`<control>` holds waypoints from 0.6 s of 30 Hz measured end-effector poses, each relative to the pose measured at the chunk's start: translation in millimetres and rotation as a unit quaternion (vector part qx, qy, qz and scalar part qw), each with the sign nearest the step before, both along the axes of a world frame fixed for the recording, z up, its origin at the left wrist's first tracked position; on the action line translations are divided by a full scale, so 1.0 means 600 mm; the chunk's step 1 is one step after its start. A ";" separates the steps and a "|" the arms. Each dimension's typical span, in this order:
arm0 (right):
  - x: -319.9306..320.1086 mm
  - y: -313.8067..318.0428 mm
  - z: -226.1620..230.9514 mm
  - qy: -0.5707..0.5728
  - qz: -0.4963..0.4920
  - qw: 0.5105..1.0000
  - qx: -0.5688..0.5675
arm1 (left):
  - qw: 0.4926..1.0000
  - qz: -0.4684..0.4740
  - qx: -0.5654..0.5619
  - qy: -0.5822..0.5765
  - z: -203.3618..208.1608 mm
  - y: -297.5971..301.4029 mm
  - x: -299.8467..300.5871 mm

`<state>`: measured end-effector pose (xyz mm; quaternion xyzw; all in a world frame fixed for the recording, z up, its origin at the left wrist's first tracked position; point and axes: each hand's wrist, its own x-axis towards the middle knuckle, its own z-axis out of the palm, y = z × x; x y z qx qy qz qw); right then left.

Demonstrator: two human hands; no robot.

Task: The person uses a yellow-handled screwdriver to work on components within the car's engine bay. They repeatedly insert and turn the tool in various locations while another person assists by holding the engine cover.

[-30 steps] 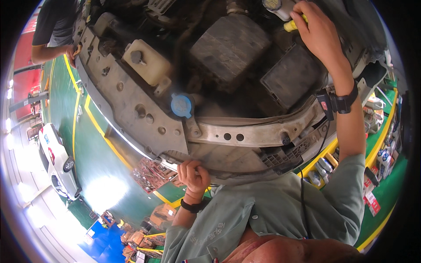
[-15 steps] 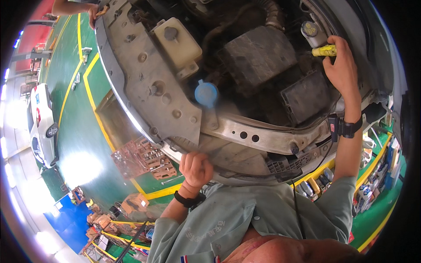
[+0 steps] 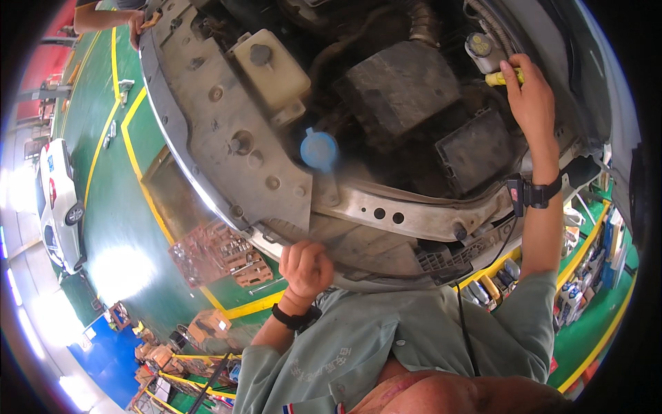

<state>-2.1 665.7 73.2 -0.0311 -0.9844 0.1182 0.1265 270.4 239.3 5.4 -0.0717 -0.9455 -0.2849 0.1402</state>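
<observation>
Right, far over to the left of the left hand, a co-worker's hand [image 3: 135, 32] is at the edge of the engine bay. Coming across, beyond the left hand and slightly left of it, sits a yellowed plastic fluid tank [image 3: 279, 77]. Now the left hand [image 3: 305, 269] itself: at the bay's front edge, fingers curled in, and whether they grip anything I can't tell. Beyond it shows the blue filler cap [image 3: 318, 150]; between the hands, a dusty black engine-bay box [image 3: 400, 86]. Then, just left of the right hand, what looks like the brake-fluid reservoir [image 3: 488, 62], cap on, and near it a yellow cylindrical tool [image 3: 502, 79], pinched between thumb and fingers of the right hand [image 3: 532, 96]. Contact with the reservoir? Can't make it out. I'd judge this step as bringing the tool in close there; the next move calls for a steady pinch and a small wrist turn.
</observation>
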 end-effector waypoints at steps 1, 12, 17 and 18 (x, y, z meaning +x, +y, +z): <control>0.000 0.004 -0.004 0.030 0.031 0.999 -0.022 | 1.000 -0.001 -0.003 -0.002 -0.001 -0.001 0.001; 0.008 -0.019 0.018 0.062 0.044 0.997 0.011 | 0.999 -0.002 0.000 -0.040 0.000 0.009 0.007; 0.023 -0.057 0.051 0.052 0.009 0.999 0.012 | 0.999 -0.004 -0.008 -0.042 0.002 0.006 0.007; 0.024 -0.059 0.052 0.038 -0.014 0.999 0.022 | 0.999 -0.002 -0.009 -0.038 0.004 0.005 0.008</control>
